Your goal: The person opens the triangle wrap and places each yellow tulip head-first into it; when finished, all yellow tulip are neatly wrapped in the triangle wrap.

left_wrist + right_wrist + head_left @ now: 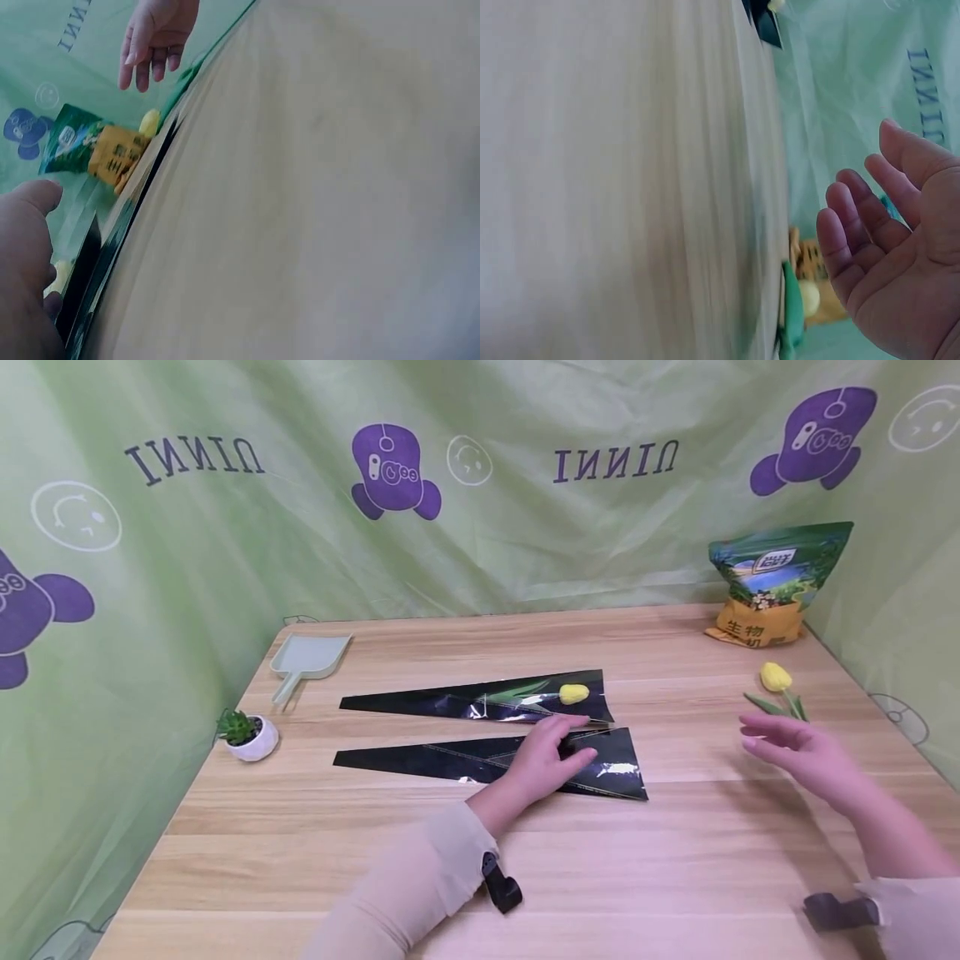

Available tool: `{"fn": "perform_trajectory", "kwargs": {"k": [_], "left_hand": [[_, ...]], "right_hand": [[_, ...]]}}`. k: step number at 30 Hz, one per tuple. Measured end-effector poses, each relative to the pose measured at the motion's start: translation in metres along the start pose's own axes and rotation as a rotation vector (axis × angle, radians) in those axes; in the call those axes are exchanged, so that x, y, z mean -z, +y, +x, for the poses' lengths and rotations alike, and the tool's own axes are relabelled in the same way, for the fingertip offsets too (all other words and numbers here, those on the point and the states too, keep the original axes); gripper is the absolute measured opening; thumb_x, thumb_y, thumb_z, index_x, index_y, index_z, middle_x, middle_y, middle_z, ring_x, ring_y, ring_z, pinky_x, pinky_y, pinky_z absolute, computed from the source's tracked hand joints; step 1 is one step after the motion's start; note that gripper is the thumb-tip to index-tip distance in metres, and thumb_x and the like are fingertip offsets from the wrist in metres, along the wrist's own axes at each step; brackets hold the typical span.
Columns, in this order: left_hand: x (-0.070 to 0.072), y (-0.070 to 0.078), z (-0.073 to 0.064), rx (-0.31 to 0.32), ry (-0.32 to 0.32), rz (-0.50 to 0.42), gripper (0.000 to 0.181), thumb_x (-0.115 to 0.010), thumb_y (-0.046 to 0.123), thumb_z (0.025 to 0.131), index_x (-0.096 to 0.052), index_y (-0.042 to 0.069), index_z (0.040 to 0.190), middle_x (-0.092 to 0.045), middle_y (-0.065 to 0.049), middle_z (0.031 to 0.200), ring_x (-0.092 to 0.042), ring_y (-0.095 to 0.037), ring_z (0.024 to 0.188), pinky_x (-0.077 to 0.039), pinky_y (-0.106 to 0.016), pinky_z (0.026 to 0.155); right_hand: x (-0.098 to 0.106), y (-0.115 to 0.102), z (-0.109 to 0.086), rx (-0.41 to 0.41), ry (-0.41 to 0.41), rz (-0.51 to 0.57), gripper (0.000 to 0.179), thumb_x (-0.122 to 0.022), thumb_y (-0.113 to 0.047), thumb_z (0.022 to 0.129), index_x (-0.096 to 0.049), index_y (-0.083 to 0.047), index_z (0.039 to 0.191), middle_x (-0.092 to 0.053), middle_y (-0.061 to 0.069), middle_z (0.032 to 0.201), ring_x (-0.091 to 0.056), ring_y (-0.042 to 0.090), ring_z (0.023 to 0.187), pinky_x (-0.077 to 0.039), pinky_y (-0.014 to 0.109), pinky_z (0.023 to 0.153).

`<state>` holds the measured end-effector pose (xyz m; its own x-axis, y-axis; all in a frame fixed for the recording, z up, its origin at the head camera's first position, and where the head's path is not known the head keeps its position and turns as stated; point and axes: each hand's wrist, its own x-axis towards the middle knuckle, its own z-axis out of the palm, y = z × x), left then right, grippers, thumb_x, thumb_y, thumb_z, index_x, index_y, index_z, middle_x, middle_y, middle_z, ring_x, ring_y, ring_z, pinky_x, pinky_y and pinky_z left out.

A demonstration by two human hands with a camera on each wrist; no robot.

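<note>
Two long, tapering black flower sleeves with clear fronts lie side by side in the head view. The far sleeve [450, 702] has a yellow tulip [574, 694] in it, its bloom at the wide end. Over the wide part of the near sleeve [427, 760] is my left hand [538, 760], thumb and fingers apart; whether it touches the film I cannot tell. My right hand [806, 756] hovers above the table's right side, fingers loosely bent around nothing. Just beyond it lies a loose yellow tulip [776, 677], its stem partly hidden by that hand.
A green and orange printed bag [772, 585] stands at the back right. At the left are a pale dustpan [309, 656] and a small succulent in a white pot [255, 740]. Green printed cloth [525, 543] hangs around the wooden table [637, 877].
</note>
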<state>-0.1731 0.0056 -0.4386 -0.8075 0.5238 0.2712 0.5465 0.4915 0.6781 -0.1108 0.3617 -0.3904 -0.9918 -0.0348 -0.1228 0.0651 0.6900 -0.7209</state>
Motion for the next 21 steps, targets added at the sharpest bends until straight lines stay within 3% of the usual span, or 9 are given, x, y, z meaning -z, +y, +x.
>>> {"fn": "perform_trajectory", "kwargs": {"k": [7, 11, 17, 20, 21], "left_hand": [[-0.011, 0.011, 0.004, 0.006, -0.087, 0.176, 0.044, -0.065, 0.037, 0.094, -0.062, 0.015, 0.132, -0.06, -0.002, 0.136, -0.052, -0.019, 0.131, -0.04, -0.03, 0.112], [-0.016, 0.011, 0.004, 0.026, -0.079, 0.297, 0.041, -0.066, 0.04, 0.092, -0.066, 0.018, 0.127, -0.062, 0.0, 0.128, -0.053, -0.018, 0.125, -0.041, -0.03, 0.109], [-0.019, 0.011, 0.004, 0.059, -0.066, 0.418, 0.041, -0.067, 0.047, 0.089, -0.07, 0.024, 0.122, -0.061, 0.004, 0.104, -0.052, -0.013, 0.099, -0.043, -0.024, 0.088], [-0.019, 0.011, 0.004, 0.071, -0.09, 0.437, 0.041, -0.067, 0.048, 0.089, -0.071, 0.025, 0.122, -0.059, 0.005, 0.098, -0.051, -0.012, 0.093, -0.042, -0.022, 0.082], [-0.02, 0.011, 0.004, 0.074, -0.098, 0.443, 0.04, -0.066, 0.049, 0.089, -0.071, 0.025, 0.122, -0.059, 0.005, 0.097, -0.051, -0.012, 0.092, -0.042, -0.022, 0.082]], "right_hand": [[0.023, 0.024, -0.015, -0.046, 0.074, -0.022, 0.055, -0.059, -0.034, 0.098, -0.048, 0.003, 0.137, -0.046, -0.048, 0.095, -0.046, -0.026, 0.083, -0.043, 0.01, 0.064], [0.032, 0.04, -0.018, -0.04, 0.114, -0.072, 0.052, -0.061, -0.033, 0.097, -0.051, 0.001, 0.136, -0.047, -0.048, 0.092, -0.043, -0.028, 0.082, -0.04, 0.01, 0.061], [0.041, 0.057, -0.021, -0.058, 0.113, -0.083, 0.045, -0.061, -0.034, 0.097, -0.055, -0.012, 0.135, -0.043, -0.05, 0.092, -0.04, -0.029, 0.081, -0.039, 0.011, 0.06], [0.043, 0.062, -0.019, -0.088, 0.102, -0.077, 0.051, -0.061, -0.035, 0.097, -0.052, -0.006, 0.137, -0.041, -0.05, 0.092, -0.039, -0.029, 0.08, -0.043, 0.012, 0.06], [0.043, 0.064, -0.018, -0.096, 0.092, -0.069, 0.056, -0.061, -0.035, 0.097, -0.049, 0.002, 0.138, -0.041, -0.05, 0.092, -0.04, -0.028, 0.079, -0.045, 0.012, 0.06]]}}
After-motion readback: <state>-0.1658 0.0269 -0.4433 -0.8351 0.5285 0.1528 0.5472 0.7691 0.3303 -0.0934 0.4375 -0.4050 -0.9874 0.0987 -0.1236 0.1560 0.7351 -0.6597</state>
